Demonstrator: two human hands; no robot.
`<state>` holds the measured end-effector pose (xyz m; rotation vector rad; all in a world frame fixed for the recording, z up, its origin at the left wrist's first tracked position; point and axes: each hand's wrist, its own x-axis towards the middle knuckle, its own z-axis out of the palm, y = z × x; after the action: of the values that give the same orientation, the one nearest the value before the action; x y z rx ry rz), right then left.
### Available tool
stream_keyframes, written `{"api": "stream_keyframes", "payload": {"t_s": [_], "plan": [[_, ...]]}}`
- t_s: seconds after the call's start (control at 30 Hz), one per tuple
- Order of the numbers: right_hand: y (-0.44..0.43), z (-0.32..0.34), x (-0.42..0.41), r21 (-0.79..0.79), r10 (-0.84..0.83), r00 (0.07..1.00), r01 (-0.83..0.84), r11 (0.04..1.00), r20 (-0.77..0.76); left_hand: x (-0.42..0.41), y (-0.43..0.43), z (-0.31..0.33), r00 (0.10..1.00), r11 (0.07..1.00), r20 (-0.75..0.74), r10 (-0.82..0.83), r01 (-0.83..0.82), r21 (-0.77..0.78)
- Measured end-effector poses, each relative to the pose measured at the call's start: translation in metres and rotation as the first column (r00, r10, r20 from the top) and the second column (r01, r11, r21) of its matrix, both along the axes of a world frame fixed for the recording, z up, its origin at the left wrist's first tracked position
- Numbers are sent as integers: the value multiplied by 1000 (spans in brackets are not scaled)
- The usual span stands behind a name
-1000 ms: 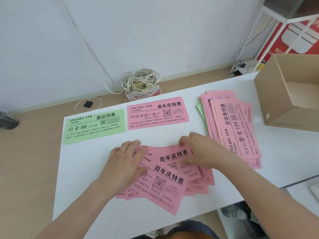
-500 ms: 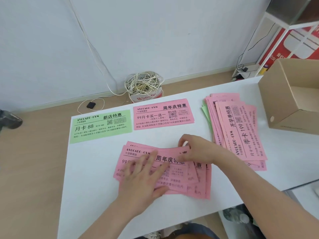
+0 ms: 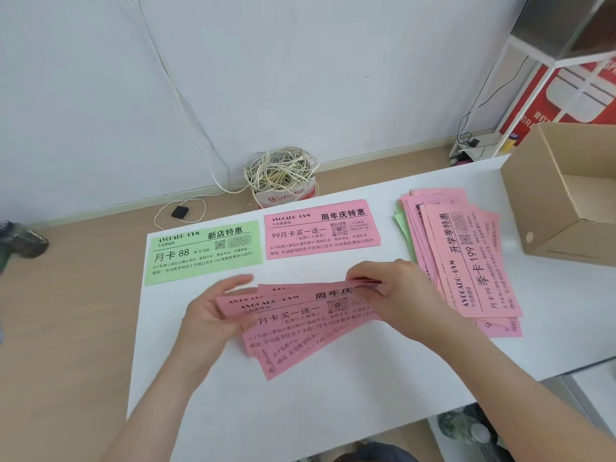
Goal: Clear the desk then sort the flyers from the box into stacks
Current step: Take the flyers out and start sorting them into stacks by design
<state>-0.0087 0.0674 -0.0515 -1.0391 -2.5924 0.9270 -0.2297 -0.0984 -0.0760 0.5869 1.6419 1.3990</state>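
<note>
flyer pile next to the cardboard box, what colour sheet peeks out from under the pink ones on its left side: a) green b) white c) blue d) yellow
a: a green sheet sticks out from under the left edge of the pink flyer pile that lies beside the cardboard box.

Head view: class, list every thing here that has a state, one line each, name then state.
Pink bundle: fanned, uneven, held at both ends.
Left hand: holds its left end.
Right hand: fingers pinch its right end.
Green flyer: flat on the desk, face up.
Pink flyer: flat, face up.
Mixed pile: loose, unsorted.
Box: open.
Cable: tangled.
</note>
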Motion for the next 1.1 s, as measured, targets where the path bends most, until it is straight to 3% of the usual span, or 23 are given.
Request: {"api": "stream_keyframes", "payload": {"t_s": [0.07, 0.2, 0.27, 0.33, 0.47, 0.6, 0.7, 0.77, 0.83, 0.9, 0.93, 1.0, 1.1], "plan": [[-3, -1, 0, 29, -27, 996, 30, 999, -89, 9, 2, 4, 999, 999, -32, 26, -25, 24], [-3, 10, 4, 144, -8, 965, 47, 988, -261, 17, 9, 20, 948, 976, -254, 193, -159, 147], [0, 12, 3, 184, 65, 981, -31, 983, -183, 17, 14, 22, 951, 984, -270, 150, -118, 130], [2, 6, 1, 163, 136, 991, -132, 978, -10, 16, 16, 14, 968, 999, -250, 29, -18, 46], [2, -1, 2, 137, 121, 980, -143, 980, 158, 11, 21, 2, 963, 994, -247, -108, 102, -39], [3, 6, -3, 143, 140, 958, -179, 973, 249, 18, 30, 2, 969, 1000, -247, -8, 10, 7], [11, 14, 1, 57, 68, 973, -83, 995, 222, 11, 26, -2, 958, 995, -268, 103, -98, 32], [22, 10, 16, -103, -21, 988, 37, 994, 154, 2, 19, -4, 956, 993, -269, 114, -114, 17], [25, -3, 28, -369, -144, 989, 118, 922, -45, -3, 12, -7, 965, 995, -245, 93, -95, 4], [13, -19, 25, -606, -329, 903, 102, 789, -277, -2, 11, -7, 982, 998, -181, 55, -50, 36], [6, -26, 18, -652, -397, 848, 82, 753, -351, -1, 13, -7, 989, 997, -137, 48, -40, 63], [-7, -35, 1, -651, -460, 787, 100, 753, -411, 4, 20, -8, 995, 995, -84, 48, -41, 90], [-12, -34, -14, -470, -391, 828, 180, 864, -402, 11, 27, -13, 990, 997, -137, 46, -37, 67]]}}
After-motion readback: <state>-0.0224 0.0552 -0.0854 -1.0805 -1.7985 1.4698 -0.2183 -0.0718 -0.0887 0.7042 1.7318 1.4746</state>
